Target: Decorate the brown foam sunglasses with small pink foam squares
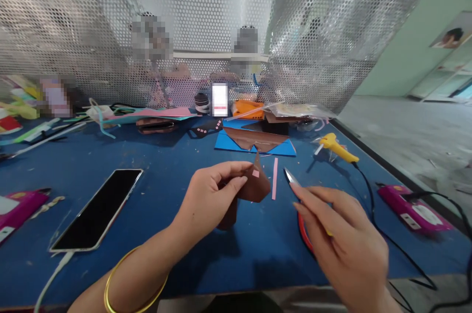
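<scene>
Blue table point(155, 234) with a perforated metal screen point(206, 18) behind it, scraps all along the back. Left hand point(210, 200) has its fingers pinched shut on a folded brown paper piece point(254, 186), a tiny pink square stuck on it. Right hand point(342, 244) is curled around scissors point(295, 181), blade tip poking out just right of the brown piece. Pink strip point(275, 171) lies between them. Phone point(98, 210) sits well left of the left hand, glue gun point(335, 147) beyond the right hand.
</scene>
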`<state>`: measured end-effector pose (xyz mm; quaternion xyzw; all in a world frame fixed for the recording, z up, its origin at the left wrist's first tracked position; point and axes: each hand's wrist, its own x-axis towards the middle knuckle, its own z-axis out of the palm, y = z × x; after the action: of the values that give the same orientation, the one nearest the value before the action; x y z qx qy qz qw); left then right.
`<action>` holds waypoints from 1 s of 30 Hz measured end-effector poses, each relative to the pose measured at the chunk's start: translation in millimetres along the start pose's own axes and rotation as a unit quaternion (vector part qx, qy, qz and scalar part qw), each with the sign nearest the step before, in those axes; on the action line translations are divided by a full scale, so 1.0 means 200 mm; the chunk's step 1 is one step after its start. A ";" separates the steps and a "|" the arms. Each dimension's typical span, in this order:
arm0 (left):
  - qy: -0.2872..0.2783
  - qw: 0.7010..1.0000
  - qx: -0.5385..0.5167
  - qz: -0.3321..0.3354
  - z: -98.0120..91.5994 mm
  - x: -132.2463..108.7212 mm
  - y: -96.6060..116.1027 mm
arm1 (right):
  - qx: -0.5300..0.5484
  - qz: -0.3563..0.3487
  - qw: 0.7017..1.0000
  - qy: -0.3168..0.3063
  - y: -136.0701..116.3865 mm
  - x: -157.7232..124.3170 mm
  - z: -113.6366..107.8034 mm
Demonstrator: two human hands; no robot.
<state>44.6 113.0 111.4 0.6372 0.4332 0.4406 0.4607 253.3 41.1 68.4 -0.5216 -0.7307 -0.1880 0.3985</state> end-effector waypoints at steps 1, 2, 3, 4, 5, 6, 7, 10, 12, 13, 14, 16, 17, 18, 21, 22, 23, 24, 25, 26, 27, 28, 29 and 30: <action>-0.006 1.000 -0.006 -0.007 0.00 0.00 0.00 | 0.020 -0.003 0.999 0.026 -0.04 0.03 0.01; -0.011 1.000 -0.013 -0.014 0.00 0.00 0.00 | 0.030 -0.011 0.999 0.043 -0.08 0.05 0.03; -0.015 1.000 -0.019 -0.020 0.00 -0.01 -0.01 | 0.029 -0.022 0.998 0.051 -0.11 0.06 0.05; -0.018 0.999 -0.023 -0.024 0.00 -0.01 -0.01 | 0.019 -0.032 0.998 0.055 -0.13 0.07 0.08; -0.020 0.999 -0.024 -0.025 0.01 -0.01 -0.01 | 0.008 -0.044 0.997 0.055 -0.14 0.07 0.10; -0.019 0.999 -0.023 -0.025 0.01 -0.02 -0.02 | -0.004 -0.055 0.997 0.053 -0.15 0.07 0.12; -0.017 0.999 -0.019 -0.024 0.01 -0.02 -0.02 | -0.014 -0.065 0.997 0.048 -0.15 0.06 0.14; -0.014 1.000 -0.007 -0.022 0.01 -0.02 -0.01 | -0.025 -0.080 0.996 0.035 -0.15 0.04 0.17; -0.011 1.000 -0.011 -0.023 0.01 -0.02 -0.01 | -0.019 -0.077 0.996 0.028 -0.15 0.03 0.18; -0.010 0.999 -0.016 -0.026 0.01 -0.02 -0.01 | -0.015 -0.075 0.997 0.026 -0.15 0.03 0.19; -0.009 0.999 -0.023 -0.029 0.01 -0.02 -0.01 | -0.012 -0.073 0.997 0.024 -0.15 0.02 0.19; -0.008 0.999 -0.032 -0.034 0.02 -0.02 -0.01 | -0.010 -0.074 0.997 0.017 -0.15 0.02 0.20; -0.009 0.999 -0.032 -0.034 0.01 -0.02 -0.01 | -0.013 -0.077 0.997 0.012 -0.15 0.01 0.21; -0.010 0.999 -0.030 -0.032 0.01 -0.02 -0.02 | -0.017 -0.080 0.997 0.008 -0.15 0.01 0.21; -0.018 0.999 -0.027 -0.030 0.01 -0.01 -0.02 | -0.028 -0.090 0.996 0.002 -0.15 0.01 0.22; -0.020 0.999 -0.029 -0.032 0.01 -0.01 -0.02 | -0.024 -0.090 0.996 0.003 -0.14 0.01 0.22; -0.021 0.999 -0.031 -0.036 0.01 -0.01 -0.02 | -0.012 -0.085 0.996 0.005 -0.14 0.01 0.22; -0.019 0.998 -0.033 -0.040 0.01 -0.01 -0.02 | 0.010 -0.073 0.997 0.005 -0.14 0.01 0.22; -0.017 0.998 -0.035 -0.044 0.02 -0.01 -0.02 | 0.036 -0.057 0.998 0.006 -0.14 0.01 0.21; -0.016 0.998 -0.037 -0.047 0.02 -0.01 -0.02 | 0.063 -0.041 0.997 0.010 -0.14 0.01 0.20; -0.016 0.998 -0.039 -0.049 0.02 -0.01 -0.02 | 0.083 -0.028 0.996 0.012 -0.14 0.01 0.19; -0.016 0.998 -0.040 -0.049 0.02 -0.01 -0.02 | 0.092 -0.019 0.995 0.013 -0.14 0.01 0.19; -0.018 0.998 -0.039 -0.049 0.02 -0.01 -0.02 | 0.090 -0.019 0.996 0.013 -0.13 0.01 0.18; -0.019 0.998 -0.037 -0.048 0.02 -0.01 -0.02 | 0.078 -0.022 0.997 0.011 -0.13 0.01 0.18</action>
<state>46.5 111.9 105.9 0.6066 0.4374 0.4215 0.5129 214.6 57.0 50.6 -0.4705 -0.7500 -0.1447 0.4419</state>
